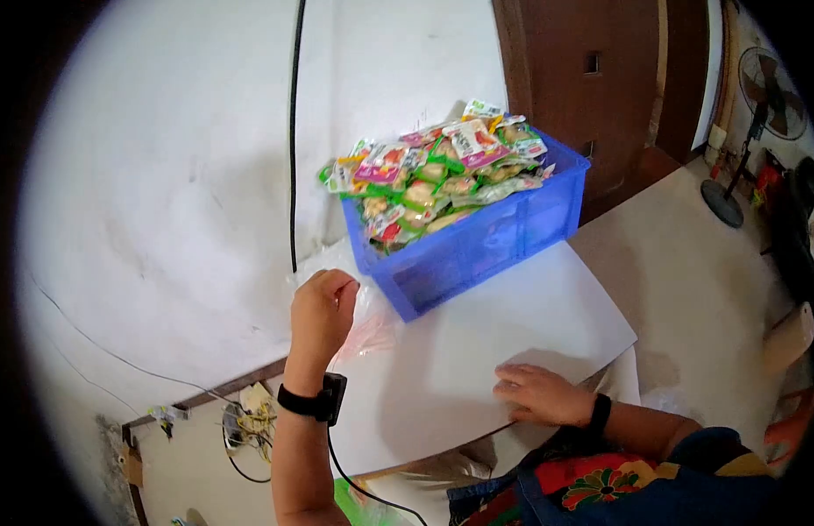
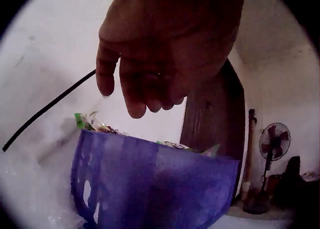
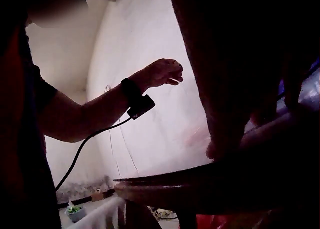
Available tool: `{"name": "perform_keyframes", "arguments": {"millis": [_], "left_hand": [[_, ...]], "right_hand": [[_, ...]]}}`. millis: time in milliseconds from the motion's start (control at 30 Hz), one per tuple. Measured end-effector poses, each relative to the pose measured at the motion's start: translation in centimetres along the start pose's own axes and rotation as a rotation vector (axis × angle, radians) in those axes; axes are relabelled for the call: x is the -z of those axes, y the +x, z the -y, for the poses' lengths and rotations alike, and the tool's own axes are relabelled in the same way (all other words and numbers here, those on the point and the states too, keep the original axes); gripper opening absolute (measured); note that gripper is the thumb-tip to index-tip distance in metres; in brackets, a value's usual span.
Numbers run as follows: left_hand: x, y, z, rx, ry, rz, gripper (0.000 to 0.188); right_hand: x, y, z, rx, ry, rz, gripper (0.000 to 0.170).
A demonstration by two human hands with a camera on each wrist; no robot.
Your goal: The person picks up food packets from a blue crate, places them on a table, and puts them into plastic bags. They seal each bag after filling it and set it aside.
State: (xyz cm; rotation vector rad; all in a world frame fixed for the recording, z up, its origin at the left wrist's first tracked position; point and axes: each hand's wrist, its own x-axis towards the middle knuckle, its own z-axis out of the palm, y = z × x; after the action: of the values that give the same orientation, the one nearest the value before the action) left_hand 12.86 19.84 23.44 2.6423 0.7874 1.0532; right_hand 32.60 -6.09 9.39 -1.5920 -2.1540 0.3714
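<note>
My left hand [image 1: 323, 317] is raised in front of the near left corner of a blue plastic crate [image 1: 490, 250]. Its fingers hang loosely curled with nothing between them; the left wrist view shows the same hand [image 2: 165, 48] above the crate's end wall [image 2: 155, 179]. Small clear-and-green food packets [image 1: 424, 184], some with pink and white labels, heap above the crate's rim. On the white tabletop [image 1: 459, 377], near its front edge, rests my right hand [image 1: 547, 396], fingers extended and holding nothing. In the right wrist view this hand [image 3: 230, 108] is dark, fingertips down at the table surface.
Crumpled clear plastic [image 1: 367, 320] lies left of the crate by the wall. A black cable [image 1: 295, 131] hangs down the wall; another cord runs from my left wrist. Brown door [image 1: 591, 88] behind, standing fan [image 1: 757, 114] at right, yellow cables [image 1: 259, 425] on the floor left.
</note>
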Motion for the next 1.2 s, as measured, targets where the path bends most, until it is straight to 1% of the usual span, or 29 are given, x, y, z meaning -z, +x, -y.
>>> {"name": "perform_keyframes", "arguments": {"millis": [33, 67, 133, 167, 200, 233, 267, 300, 333, 367, 433, 467, 533, 567, 600, 667, 700, 733, 800, 833, 900, 933, 1000, 1033, 1100, 1133, 1200], "left_hand": [[-0.4, 1.4, -0.4, -0.063, 0.004, 0.017, 0.007], [-0.6, 2.8, -0.8, -0.071, 0.012, 0.018, 0.007], [-0.9, 5.6, -1.2, -0.115, 0.117, 0.106, 0.011], [-1.3, 6.8, -0.9, -0.127, 0.16, 0.089, 0.013], [-1.3, 7.9, -0.9, -0.13, 0.165, 0.089, 0.013], [-1.4, 9.1, -0.9, -0.069, 0.174, 0.124, 0.013], [-1.4, 10.3, -0.9, -0.009, 0.185, 0.157, 0.014], [-1.4, 11.6, -0.7, 0.021, 0.2, 0.173, 0.016], [-1.6, 12.9, -0.4, 0.018, 0.205, 0.173, 0.016], [-1.9, 14.2, 0.1, 0.026, 0.251, 0.161, 0.017], [-2.7, 16.5, 1.2, 0.044, 0.333, 0.156, 0.022], [-3.3, 17.6, 2.1, 0.045, 0.337, 0.155, 0.022], [-4.7, 19.4, 3.7, 0.041, 0.419, 0.145, 0.024], [-5.3, 20.1, 4.3, 0.093, 0.414, 0.164, 0.026], [-6.1, 20.7, 4.8, 0.095, 0.418, 0.165, 0.026], [-7.5, 21.8, 5.4, 0.184, 0.484, 0.251, 0.026], [-8.4, 22.6, 5.6, 0.297, 0.486, 0.313, 0.036], [-9.2, 22.7, 5.6, 0.298, 0.489, 0.319, 0.036], [-10.4, 22.9, 5.8, 0.304, 0.473, 0.298, 0.048], [-10.6, 22.9, 5.5, 0.303, 0.474, 0.301, 0.048], [-10.8, 23.0, 4.8, 0.317, 0.463, 0.227, 0.052], [-10.8, 23.2, 4.5, 0.314, 0.461, 0.229, 0.052], [-10.4, 23.3, 4.0, 0.452, 0.362, 0.255, 0.051], [-10.4, 23.5, 4.5, 0.448, 0.362, 0.256, 0.051], [-10.5, 23.7, 5.6, 0.496, 0.177, 0.381, 0.044], [-10.6, 23.5, 5.8, 0.494, 0.177, 0.382, 0.044], [-10.5, 22.7, 6.1, 0.742, -0.357, 0.335, 0.032]], "right_hand": [[0.0, -0.2, -0.7, 0.05, 0.023, 0.012, 0.039], [0.1, -0.6, -1.2, 0.053, 0.025, 0.001, 0.039], [0.7, -1.5, -2.1, -0.026, 0.268, 0.04, 0.037], [1.0, -2.2, -2.7, -0.022, 0.27, 0.033, 0.037], [1.3, -2.9, -3.4, -0.048, 0.263, -0.067, 0.032], [1.8, -3.7, -4.1, -0.076, 0.255, -0.166, 0.028], [2.2, -4.3, -4.8, -0.074, 0.255, -0.171, 0.028], [2.6, -5.0, -5.5, -0.131, 0.183, -0.246, 0.026], [2.9, -5.4, -6.1, -0.188, 0.11, -0.321, 0.024], [3.1, -5.8, -6.6, -0.184, 0.112, -0.326, 0.024], [3.2, -6.3, -7.4, -0.322, 0.033, -0.39, 0.023], [3.3, -6.3, -7.6, -0.319, 0.035, -0.392, 0.023], [3.6, -6.0, -7.5, -0.232, 0.013, -0.392, 0.021], [3.7, -5.9, -7.2, -0.229, 0.016, -0.391, 0.021], [3.9, -5.8, -6.9, -0.238, -0.015, -0.374, 0.02], [4.1, -5.6, -7.0, -0.247, -0.04, -0.357, 0.019], [4.1, -5.5, -7.2, -0.247, -0.022, -0.36, 0.019], [4.1, -5.5, -7.3, -0.249, -0.005, -0.362, 0.019], [4.6, -5.5, -7.2, -0.254, -0.001, -0.342, 0.019], [4.7, -5.5, -7.2, -0.258, -0.004, -0.323, 0.02], [4.7, -5.6, -7.3, -0.251, 0.008, -0.329, 0.02], [4.7, -5.6, -7.4, -0.242, 0.017, -0.335, 0.02], [4.7, -5.6, -7.3, -0.241, 0.014, -0.351, 0.02], [4.6, -5.7, -7.2, -0.237, 0.011, -0.367, 0.02], [4.3, -5.8, -7.2, -0.253, -0.007, -0.366, 0.02], [4.1, -5.8, -7.1, -0.266, -0.027, -0.362, 0.021], [4.3, -5.7, -7.0, -0.264, -0.04, -0.355, 0.02]]}}
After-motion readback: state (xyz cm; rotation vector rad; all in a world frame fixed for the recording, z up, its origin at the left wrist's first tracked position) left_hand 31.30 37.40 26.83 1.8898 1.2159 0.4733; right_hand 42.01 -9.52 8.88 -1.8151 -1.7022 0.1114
